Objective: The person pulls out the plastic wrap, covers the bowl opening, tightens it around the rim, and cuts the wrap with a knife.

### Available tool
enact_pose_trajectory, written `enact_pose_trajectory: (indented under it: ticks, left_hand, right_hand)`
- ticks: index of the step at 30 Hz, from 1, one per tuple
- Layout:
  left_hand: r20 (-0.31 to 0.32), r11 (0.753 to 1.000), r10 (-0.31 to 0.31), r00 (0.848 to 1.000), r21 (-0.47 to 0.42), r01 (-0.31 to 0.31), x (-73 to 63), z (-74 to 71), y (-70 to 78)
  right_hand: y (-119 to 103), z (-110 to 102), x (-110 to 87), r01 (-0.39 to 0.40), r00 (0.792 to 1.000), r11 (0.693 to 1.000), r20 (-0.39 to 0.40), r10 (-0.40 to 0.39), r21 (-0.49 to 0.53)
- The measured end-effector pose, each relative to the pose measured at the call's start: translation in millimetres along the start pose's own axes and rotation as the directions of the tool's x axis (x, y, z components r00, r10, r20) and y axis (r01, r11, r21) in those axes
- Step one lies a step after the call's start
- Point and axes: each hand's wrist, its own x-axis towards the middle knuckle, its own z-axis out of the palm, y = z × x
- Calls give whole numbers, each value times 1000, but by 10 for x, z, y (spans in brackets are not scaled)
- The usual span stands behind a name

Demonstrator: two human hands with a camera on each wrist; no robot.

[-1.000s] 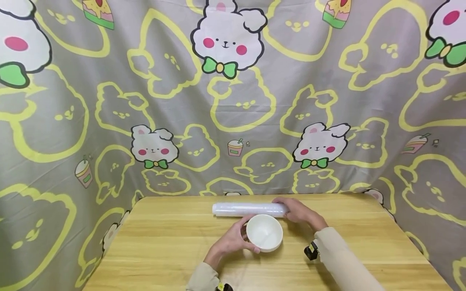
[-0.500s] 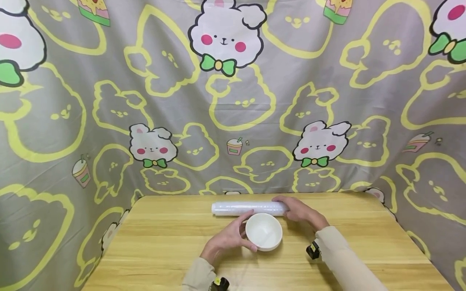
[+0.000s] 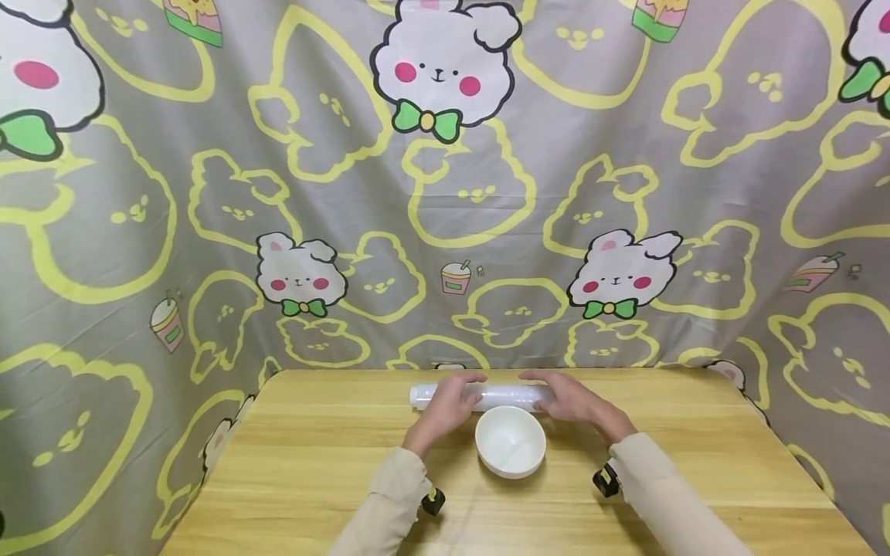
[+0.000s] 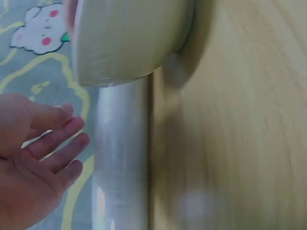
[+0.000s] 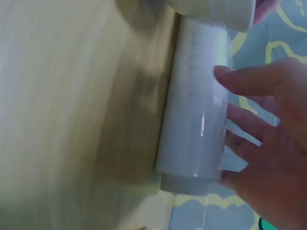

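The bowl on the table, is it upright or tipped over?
Upright: in the head view, the bowl sits on the table with its mouth facing up and its white inside showing.

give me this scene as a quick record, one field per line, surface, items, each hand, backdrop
surface: wood-grain table
bowl: white, upright, on the near side of the roll
roll: pale, shiny film, lying crosswise behind the bowl
left hand: by the roll's left part, off the bowl, fingers loosely bent
right hand: at the roll's right end, thumb and fingers to either side
backdrop: grey cloth with cartoon animals
unclear: whether bowl and roll touch
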Motion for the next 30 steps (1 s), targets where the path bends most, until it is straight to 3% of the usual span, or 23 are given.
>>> enact_pose_trajectory:
  ticks: [4, 10, 19, 30]
  left_hand:
    - [37, 999, -30, 999, 46, 28, 76, 94, -31]
    - [-16, 999, -4, 1000, 46, 5, 148, 141, -66]
    - [-66, 990, 36, 997, 137, -27, 184, 192, -85]
    - [-97, 990, 22, 995, 141, -8, 211, 193, -60]
  right_hand:
    - [-22, 73, 48, 40, 994, 999, -98, -40, -11]
    - [-79, 154, 186, 91, 984, 995, -159, -85, 28]
    - [-165, 217, 269, 25, 977, 998, -212, -36, -52]
    - [-179, 248, 276, -4, 969, 991, -247, -29, -133]
